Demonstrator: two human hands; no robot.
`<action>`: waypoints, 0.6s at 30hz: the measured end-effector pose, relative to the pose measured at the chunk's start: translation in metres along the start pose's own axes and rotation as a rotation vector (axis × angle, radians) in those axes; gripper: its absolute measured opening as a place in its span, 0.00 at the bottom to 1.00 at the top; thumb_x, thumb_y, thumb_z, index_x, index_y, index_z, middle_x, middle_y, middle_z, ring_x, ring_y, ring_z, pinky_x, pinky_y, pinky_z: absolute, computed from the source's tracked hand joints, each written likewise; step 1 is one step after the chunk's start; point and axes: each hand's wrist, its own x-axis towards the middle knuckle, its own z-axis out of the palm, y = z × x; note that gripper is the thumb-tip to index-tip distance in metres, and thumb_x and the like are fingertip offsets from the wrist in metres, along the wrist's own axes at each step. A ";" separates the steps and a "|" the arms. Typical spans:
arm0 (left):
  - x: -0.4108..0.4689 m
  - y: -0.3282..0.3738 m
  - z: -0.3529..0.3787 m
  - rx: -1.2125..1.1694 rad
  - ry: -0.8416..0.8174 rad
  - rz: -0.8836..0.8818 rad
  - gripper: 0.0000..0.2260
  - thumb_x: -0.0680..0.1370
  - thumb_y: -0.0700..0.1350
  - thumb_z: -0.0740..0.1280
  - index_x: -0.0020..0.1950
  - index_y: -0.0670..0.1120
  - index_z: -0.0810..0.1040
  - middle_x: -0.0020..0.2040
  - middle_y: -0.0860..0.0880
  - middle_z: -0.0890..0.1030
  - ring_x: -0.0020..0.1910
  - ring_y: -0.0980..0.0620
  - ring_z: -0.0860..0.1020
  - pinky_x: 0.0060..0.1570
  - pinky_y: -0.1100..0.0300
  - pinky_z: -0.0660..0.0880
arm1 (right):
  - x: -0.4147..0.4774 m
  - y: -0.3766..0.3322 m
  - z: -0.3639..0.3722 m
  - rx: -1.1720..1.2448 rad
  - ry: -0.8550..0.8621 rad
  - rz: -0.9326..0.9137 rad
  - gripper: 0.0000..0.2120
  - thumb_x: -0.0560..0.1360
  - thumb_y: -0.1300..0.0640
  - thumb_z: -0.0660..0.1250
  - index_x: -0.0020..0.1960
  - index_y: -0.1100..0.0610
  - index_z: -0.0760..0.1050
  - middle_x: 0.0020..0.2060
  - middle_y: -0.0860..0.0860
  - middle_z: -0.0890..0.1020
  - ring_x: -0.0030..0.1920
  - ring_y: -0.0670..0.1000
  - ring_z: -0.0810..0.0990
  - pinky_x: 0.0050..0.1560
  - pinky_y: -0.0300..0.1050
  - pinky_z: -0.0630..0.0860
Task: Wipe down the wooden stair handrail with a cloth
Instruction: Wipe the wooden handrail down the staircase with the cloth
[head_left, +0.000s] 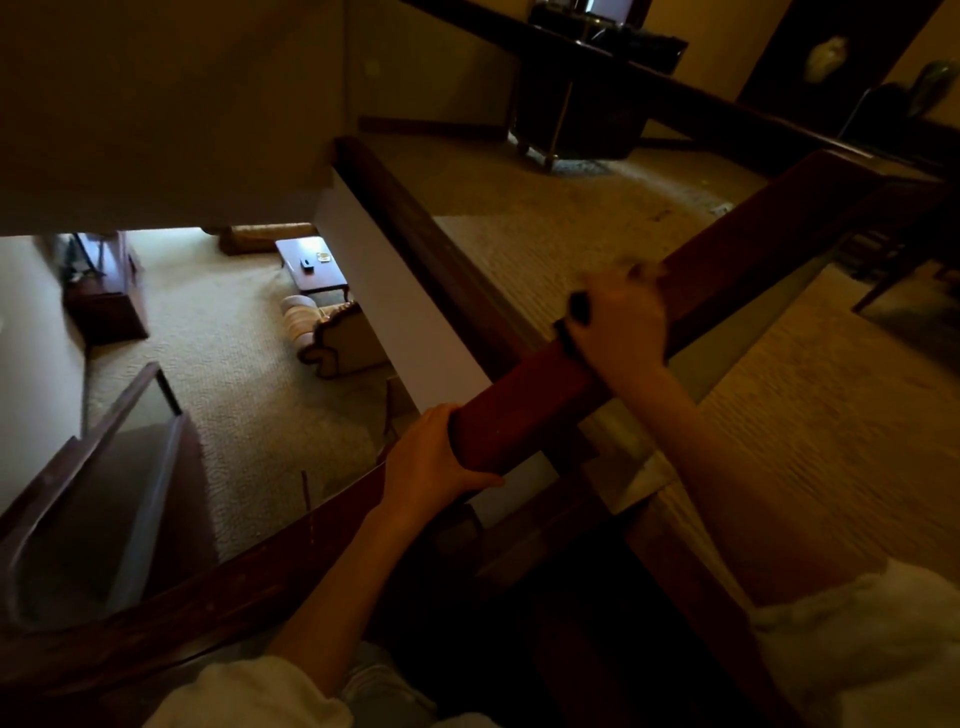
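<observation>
Rail (737, 249) runs up and right from your right hand (618, 327), which curls round it over what looks like a dark cloth (576, 312); left hand (436, 457) grips its lower end.

Both arms extended, left hand (431, 457) and right hand (618, 325) with fingers curled.
</observation>
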 end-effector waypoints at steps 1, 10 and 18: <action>0.000 0.000 0.000 0.001 0.000 -0.002 0.42 0.59 0.58 0.80 0.68 0.49 0.69 0.62 0.51 0.74 0.59 0.52 0.74 0.55 0.58 0.73 | 0.001 0.008 0.001 -0.034 0.110 0.123 0.22 0.77 0.50 0.66 0.67 0.57 0.72 0.63 0.59 0.76 0.64 0.59 0.73 0.68 0.55 0.64; -0.003 0.000 -0.002 0.006 -0.007 0.012 0.42 0.59 0.57 0.81 0.69 0.49 0.69 0.63 0.52 0.75 0.60 0.53 0.74 0.53 0.61 0.70 | -0.053 -0.022 0.035 0.209 0.349 -0.118 0.18 0.68 0.56 0.75 0.57 0.59 0.80 0.55 0.57 0.82 0.59 0.59 0.80 0.66 0.61 0.70; 0.002 0.002 -0.005 0.019 -0.021 0.009 0.25 0.70 0.53 0.75 0.64 0.52 0.73 0.53 0.57 0.76 0.50 0.59 0.75 0.37 0.73 0.66 | -0.129 -0.128 0.060 1.047 0.553 0.621 0.33 0.76 0.50 0.69 0.76 0.51 0.59 0.78 0.46 0.55 0.78 0.48 0.52 0.74 0.47 0.59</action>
